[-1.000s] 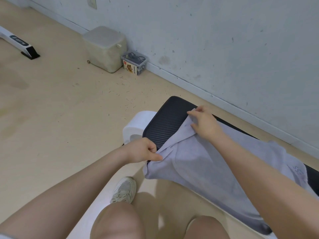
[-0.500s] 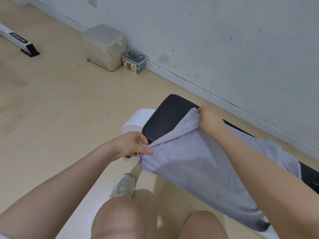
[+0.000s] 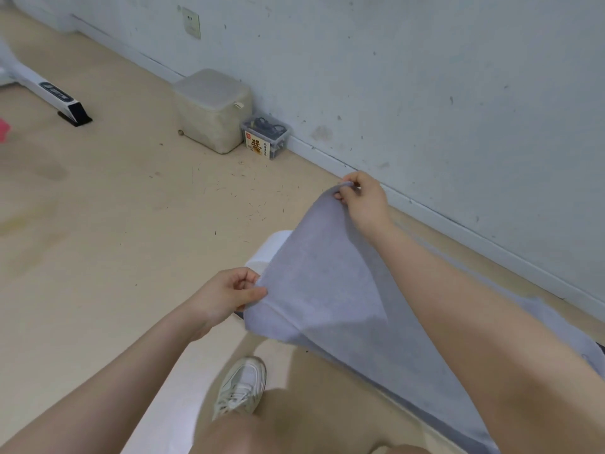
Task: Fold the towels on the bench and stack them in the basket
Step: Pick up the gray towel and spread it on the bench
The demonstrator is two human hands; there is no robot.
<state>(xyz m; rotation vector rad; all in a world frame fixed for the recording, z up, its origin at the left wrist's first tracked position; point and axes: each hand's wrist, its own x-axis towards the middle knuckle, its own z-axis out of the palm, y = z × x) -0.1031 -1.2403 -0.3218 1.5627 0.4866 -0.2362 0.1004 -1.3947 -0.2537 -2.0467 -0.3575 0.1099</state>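
Observation:
A pale lavender-grey towel [image 3: 327,290] is stretched between my two hands, lifted at its left end. My left hand [image 3: 229,294] pinches the near corner between thumb and fingers. My right hand [image 3: 361,199] pinches the far corner, held higher and nearer the wall. The rest of the towel trails down to the right under my right forearm. The raised cloth hides the black bench; only its white end piece [image 3: 266,253] and a dark sliver at the right edge show. No basket is in view.
My white shoe [image 3: 242,386] and both knees are at the bottom. By the wall stand a beige cube stool [image 3: 212,109] and a small clear box [image 3: 265,136] with a label. A white equipment leg [image 3: 49,90] with a black foot lies far left.
Both hands have raised the towel's left end off the bench, the right hand going up and toward the wall. The black bench pad is now covered from view.

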